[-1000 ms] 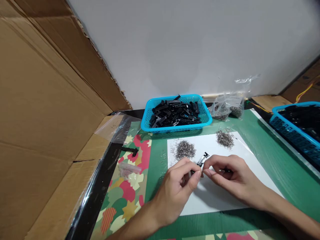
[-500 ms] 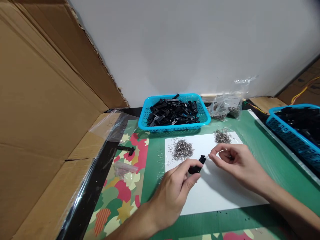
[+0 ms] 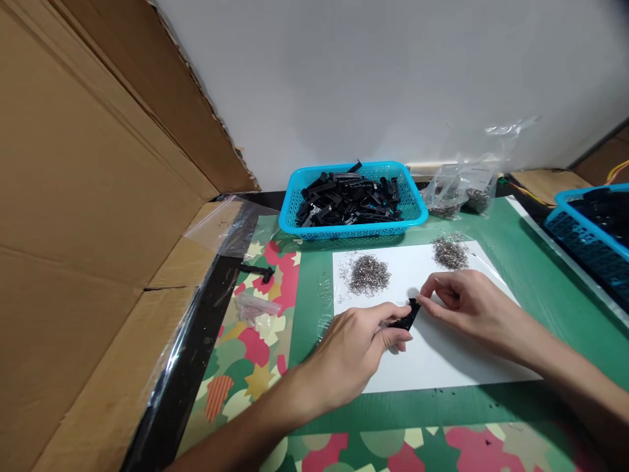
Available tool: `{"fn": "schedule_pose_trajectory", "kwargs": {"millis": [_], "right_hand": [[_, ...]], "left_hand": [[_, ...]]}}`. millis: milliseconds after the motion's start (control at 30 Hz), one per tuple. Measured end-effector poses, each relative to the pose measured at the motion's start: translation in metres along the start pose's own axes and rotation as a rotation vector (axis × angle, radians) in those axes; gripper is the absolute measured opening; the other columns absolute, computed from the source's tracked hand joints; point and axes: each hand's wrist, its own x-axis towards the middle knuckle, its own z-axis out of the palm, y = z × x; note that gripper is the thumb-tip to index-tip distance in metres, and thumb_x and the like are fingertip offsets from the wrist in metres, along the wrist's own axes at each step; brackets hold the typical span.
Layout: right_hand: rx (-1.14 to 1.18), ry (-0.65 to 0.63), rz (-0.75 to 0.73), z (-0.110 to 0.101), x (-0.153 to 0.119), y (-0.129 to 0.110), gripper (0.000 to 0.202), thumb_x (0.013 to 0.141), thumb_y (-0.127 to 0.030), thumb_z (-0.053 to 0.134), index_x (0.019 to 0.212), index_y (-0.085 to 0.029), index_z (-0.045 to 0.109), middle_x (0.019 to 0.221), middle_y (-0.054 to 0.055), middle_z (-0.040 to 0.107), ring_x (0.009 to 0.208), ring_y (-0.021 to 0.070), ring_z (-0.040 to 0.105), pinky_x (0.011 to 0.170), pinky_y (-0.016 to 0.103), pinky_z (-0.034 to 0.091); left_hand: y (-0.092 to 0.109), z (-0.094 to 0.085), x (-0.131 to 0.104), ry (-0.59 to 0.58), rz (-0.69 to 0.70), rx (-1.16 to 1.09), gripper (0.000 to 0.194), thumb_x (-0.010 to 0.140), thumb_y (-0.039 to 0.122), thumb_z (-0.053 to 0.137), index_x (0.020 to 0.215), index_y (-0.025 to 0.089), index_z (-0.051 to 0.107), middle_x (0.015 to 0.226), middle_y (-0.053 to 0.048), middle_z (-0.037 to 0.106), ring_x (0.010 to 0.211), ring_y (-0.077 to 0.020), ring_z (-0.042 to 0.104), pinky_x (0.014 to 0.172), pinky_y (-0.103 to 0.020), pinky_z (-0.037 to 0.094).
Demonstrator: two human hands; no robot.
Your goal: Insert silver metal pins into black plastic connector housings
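Observation:
Over the white sheet, my left hand grips a small black plastic part between thumb and fingers. My right hand is closed in a pinch at the upper right end of that part; whatever lies between its fingertips is too small to make out. One pile of small metal pieces lies on the sheet to the upper left of the part. Just behind my right hand is a second metal pile.
A blue basket of black parts stands at the back, beside clear bags of metal pieces. Another blue basket is at the right. On the left lie a loose black part, a small plastic bag and cardboard.
My right hand's fingertips have closed in on the black part's end, where a gap showed before. The part is tilted differently in my left hand. The camera view has shifted.

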Motion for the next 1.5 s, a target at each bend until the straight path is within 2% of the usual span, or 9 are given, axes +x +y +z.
{"fn": "schedule_pose_trajectory", "kwargs": {"millis": [200, 533, 667, 800, 967, 1133, 1233, 1333, 1500], "right_hand": [[-0.104, 0.020, -0.023, 0.001, -0.002, -0.001, 0.029, 0.095, -0.037, 0.061, 0.076, -0.021, 0.075, 0.051, -0.006, 0.038, 0.046, 0.0115, 0.035, 0.048, 0.027, 0.025], [-0.206, 0.031, -0.083, 0.006, -0.007, 0.004, 0.026, 0.095, -0.030, 0.060, 0.077, -0.020, 0.077, 0.049, -0.007, 0.039, 0.042, 0.0100, 0.035, 0.046, 0.026, 0.024], [-0.206, 0.091, -0.122, 0.010, -0.009, 0.008, 0.028, 0.099, -0.032, 0.059, 0.084, -0.020, 0.079, 0.048, -0.007, 0.042, 0.041, 0.0101, 0.038, 0.046, 0.025, 0.026], [-0.207, 0.166, -0.166, 0.014, -0.010, 0.008, 0.033, 0.100, -0.035, 0.055, 0.082, -0.019, 0.077, 0.046, -0.007, 0.042, 0.038, 0.0097, 0.038, 0.044, 0.025, 0.027], [-0.174, 0.169, -0.194, 0.016, -0.012, 0.003, 0.033, 0.098, -0.033, 0.054, 0.078, -0.018, 0.075, 0.045, -0.008, 0.041, 0.037, 0.0090, 0.036, 0.043, 0.024, 0.026], [-0.149, 0.146, -0.178, 0.014, -0.011, -0.003, 0.036, 0.098, -0.031, 0.054, 0.074, -0.017, 0.076, 0.047, -0.007, 0.039, 0.042, 0.0099, 0.034, 0.046, 0.026, 0.027], [-0.105, 0.076, -0.123, 0.006, -0.008, -0.004, 0.037, 0.100, -0.036, 0.056, 0.077, -0.017, 0.078, 0.048, -0.006, 0.040, 0.044, 0.0109, 0.035, 0.047, 0.027, 0.027], [-0.050, 0.043, -0.074, -0.003, -0.006, -0.001, 0.048, 0.104, -0.050, 0.057, 0.077, -0.018, 0.079, 0.052, -0.003, 0.049, 0.049, 0.0122, 0.039, 0.049, 0.028, 0.028], [0.098, 0.237, 0.032, -0.006, -0.007, 0.008, 0.068, 0.108, -0.066, 0.043, 0.083, -0.017, 0.082, 0.049, -0.004, 0.041, 0.047, 0.0135, 0.037, 0.050, 0.030, 0.029]], "left_hand": [[-0.005, 0.006, -0.001, 0.035, 0.059, 0.014, 0.033, 0.103, 0.025, 0.065, 0.135, 0.020, 0.075, 0.110, -0.006, 0.086, 0.094, -0.0218, 0.084, 0.084, -0.030, 0.060], [-0.008, 0.008, -0.001, 0.055, 0.133, 0.066, 0.038, 0.102, 0.016, 0.065, 0.139, 0.015, 0.072, 0.107, -0.006, 0.087, 0.090, -0.0200, 0.084, 0.086, -0.030, 0.061], [-0.006, 0.007, -0.001, 0.050, 0.125, 0.046, 0.037, 0.103, 0.015, 0.063, 0.139, 0.014, 0.072, 0.105, -0.006, 0.087, 0.090, -0.0196, 0.084, 0.084, -0.029, 0.060], [-0.003, 0.006, -0.002, 0.035, 0.116, 0.055, 0.037, 0.105, 0.017, 0.060, 0.140, 0.018, 0.072, 0.102, -0.005, 0.087, 0.094, -0.0205, 0.082, 0.085, -0.031, 0.059], [-0.004, 0.007, -0.002, 0.026, 0.120, 0.048, 0.037, 0.105, 0.016, 0.057, 0.138, 0.019, 0.072, 0.101, -0.004, 0.086, 0.094, -0.0204, 0.081, 0.087, -0.031, 0.056], [-0.002, 0.003, -0.001, 0.024, 0.082, 0.023, 0.035, 0.108, 0.025, 0.056, 0.137, 0.019, 0.074, 0.093, -0.003, 0.084, 0.090, -0.0198, 0.078, 0.084, -0.031, 0.054], [-0.001, 0.001, 0.000, 0.021, 0.068, 0.022, 0.033, 0.109, 0.026, 0.055, 0.134, 0.021, 0.076, 0.092, -0.002, 0.083, 0.089, -0.0188, 0.076, 0.082, -0.030, 0.053], [-0.002, 0.001, 0.000, 0.029, 0.053, -0.017, 0.033, 0.108, 0.025, 0.056, 0.134, 0.021, 0.076, 0.095, -0.002, 0.084, 0.090, -0.0178, 0.077, 0.084, -0.029, 0.054], [-0.001, 0.001, -0.001, 0.000, 0.029, -0.036, 0.035, 0.106, 0.031, 0.064, 0.138, 0.021, 0.075, 0.100, -0.002, 0.085, 0.090, -0.0184, 0.077, 0.085, -0.029, 0.055]]}}
